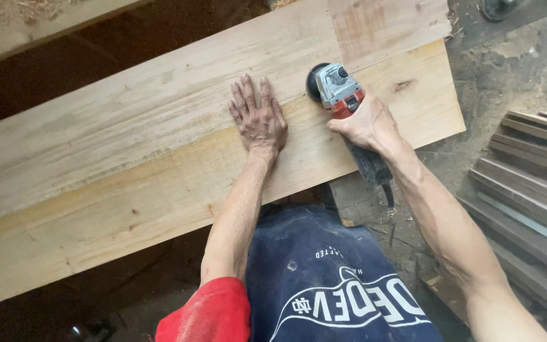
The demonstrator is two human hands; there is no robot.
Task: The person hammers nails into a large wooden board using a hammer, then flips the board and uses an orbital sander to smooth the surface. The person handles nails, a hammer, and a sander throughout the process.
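Nearest the camera, a red sleeve point(205, 315) is seen at 6 o'clock. Left hand point(259, 117) is pressed flat, fingers spread, on the wooden plank point(128, 158). Right hand point(368, 123) is closed around the angle grinder point(339, 92), at 3 o'clock from the left hand, its disc resting on the plank.

My grinder point(339, 90) shows a silver-grey head, a red collar and a black body, with a black disc on pale yellow-tan planks point(128, 158) streaked with darker grain and one brown knot. My sleeve point(213, 313) is bright red, my apron point(324, 285) navy with white lettering, and the slats point(527, 196) beside me are grey-brown.
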